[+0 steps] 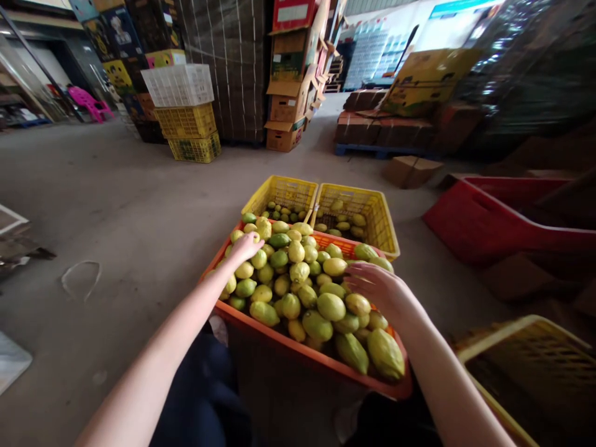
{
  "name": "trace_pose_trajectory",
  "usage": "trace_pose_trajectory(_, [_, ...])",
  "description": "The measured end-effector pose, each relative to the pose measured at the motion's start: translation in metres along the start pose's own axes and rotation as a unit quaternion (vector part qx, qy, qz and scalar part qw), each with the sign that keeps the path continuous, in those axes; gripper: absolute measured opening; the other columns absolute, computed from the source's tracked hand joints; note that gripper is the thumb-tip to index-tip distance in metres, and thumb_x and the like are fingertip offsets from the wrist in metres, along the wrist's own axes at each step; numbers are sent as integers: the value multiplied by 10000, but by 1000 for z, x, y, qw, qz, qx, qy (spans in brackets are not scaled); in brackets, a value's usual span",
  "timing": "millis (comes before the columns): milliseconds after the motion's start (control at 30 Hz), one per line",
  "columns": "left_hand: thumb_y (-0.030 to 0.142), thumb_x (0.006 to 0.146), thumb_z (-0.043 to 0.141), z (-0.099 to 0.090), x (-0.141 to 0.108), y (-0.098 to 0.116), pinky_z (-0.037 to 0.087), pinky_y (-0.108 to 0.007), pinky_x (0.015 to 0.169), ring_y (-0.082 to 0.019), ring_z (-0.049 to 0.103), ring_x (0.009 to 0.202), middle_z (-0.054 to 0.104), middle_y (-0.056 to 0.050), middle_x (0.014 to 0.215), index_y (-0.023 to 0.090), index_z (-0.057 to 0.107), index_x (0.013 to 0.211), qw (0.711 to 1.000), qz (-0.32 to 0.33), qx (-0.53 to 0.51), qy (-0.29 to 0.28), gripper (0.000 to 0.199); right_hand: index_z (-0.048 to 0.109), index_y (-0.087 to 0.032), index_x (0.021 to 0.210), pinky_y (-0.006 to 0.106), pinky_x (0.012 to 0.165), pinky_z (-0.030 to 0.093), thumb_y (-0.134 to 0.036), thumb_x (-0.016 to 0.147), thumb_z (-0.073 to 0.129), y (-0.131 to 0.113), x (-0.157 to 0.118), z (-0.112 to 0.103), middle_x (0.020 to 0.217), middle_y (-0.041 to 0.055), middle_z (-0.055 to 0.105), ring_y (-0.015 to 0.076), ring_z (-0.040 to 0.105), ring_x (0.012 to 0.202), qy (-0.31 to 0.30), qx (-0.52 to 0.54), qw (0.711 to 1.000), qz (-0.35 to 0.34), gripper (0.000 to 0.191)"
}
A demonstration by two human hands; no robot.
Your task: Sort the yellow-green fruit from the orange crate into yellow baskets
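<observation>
An orange crate in front of me is heaped with lemons, some yellow and some green. At the heap's far left, my left hand is closed with its fingertips on a small yellow lemon; part of its grip is hidden. My right hand reaches over the crate's right side, fingers stretched out and slightly blurred beside the lemons. Nothing shows in its grasp. Behind the orange crate stand a left yellow crate and a right yellow crate, both with fewer lemons low inside.
A red bin stands to the right, and another yellow crate is close at my lower right. Stacked crates, cardboard boxes and a loaded blue pallet stand farther back. A loop of strap lies on the floor.
</observation>
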State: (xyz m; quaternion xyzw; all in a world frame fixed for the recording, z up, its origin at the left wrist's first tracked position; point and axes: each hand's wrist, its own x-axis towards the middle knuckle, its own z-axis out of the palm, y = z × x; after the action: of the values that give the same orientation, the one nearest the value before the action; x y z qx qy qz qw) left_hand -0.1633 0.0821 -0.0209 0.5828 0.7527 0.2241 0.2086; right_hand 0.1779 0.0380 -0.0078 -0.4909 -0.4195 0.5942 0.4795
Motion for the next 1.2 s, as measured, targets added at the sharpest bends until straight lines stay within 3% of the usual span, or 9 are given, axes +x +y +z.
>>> trace_pose_trajectory(133, [395,981,685,16,52,17,443,-375,1093,-325,607,1305,721,-190,1307,127,633,1091,997,-39,70,10,294,815,-254,848,359,733,650,-455,736,870,-14,-8,-2,937,71,825,250,782,812,11,58,998,20,236])
trace_pose_trajectory(300, [453,872,816,43,89,27,442,-449,1121,-421,566,1386,704,-236,1345,112,610,1091,991,-82,110,9,455,818,-242,861,367,765,659,-482,729,900,-27,-13,-14,926,77,816,250,783,825,17,81,997,-5,286])
trace_pose_trajectory(433, [392,805,852,56,101,26,498,-437,1058,-442,626,1344,707,-285,1325,108,667,1095,987,-92,131,25,446,819,-235,834,351,722,656,-477,725,899,-34,-16,-26,898,76,809,241,774,791,48,93,993,-46,278])
trace_pose_trajectory(600, [418,799,836,54,96,22,515,-372,1033,-365,688,1268,754,-207,1294,159,719,1146,988,-47,140,55,449,813,-228,848,314,735,634,-428,795,857,-47,-28,-28,897,67,799,202,753,785,71,86,991,-77,212])
trace_pose_trajectory(733, [445,835,803,34,83,37,503,-358,1083,-336,680,1282,739,-183,1354,159,711,1272,987,5,127,96,530,795,-217,798,303,695,618,-419,741,855,-54,-33,-23,859,69,789,197,737,748,85,82,989,-86,218])
trace_pose_trajectory(900, [464,757,878,-19,37,81,545,-389,1047,-332,728,1182,783,-166,1273,149,749,1233,987,100,33,119,586,754,-223,788,333,737,614,-466,686,866,-59,-32,-9,857,63,771,202,726,767,67,41,994,-77,286])
trace_pose_trajectory(1033, [515,674,928,-46,-29,125,584,-411,988,-323,751,1117,814,-128,1202,158,775,1157,982,164,-96,-22,619,742,-251,1012,414,862,629,-497,595,933,-57,-39,14,1120,84,774,287,741,1043,-7,-64,996,-64,520])
trace_pose_trajectory(1133, [488,644,953,-39,-70,155,608,-405,931,-307,772,1037,832,-117,1122,158,795,1052,948,159,-209,-179,548,690,-279,1167,453,878,649,-423,494,983,-50,-47,35,1226,81,760,316,741,1090,-93,-65,993,-43,747])
trace_pose_trajectory(1200, [435,607,983,-25,-83,169,605,-385,935,-294,770,1024,836,-112,1085,159,796,983,921,159,-257,-244,502,681,-281,1161,437,833,665,-400,517,975,-45,-51,45,1140,61,780,308,755,1017,-89,-34,994,-49,718])
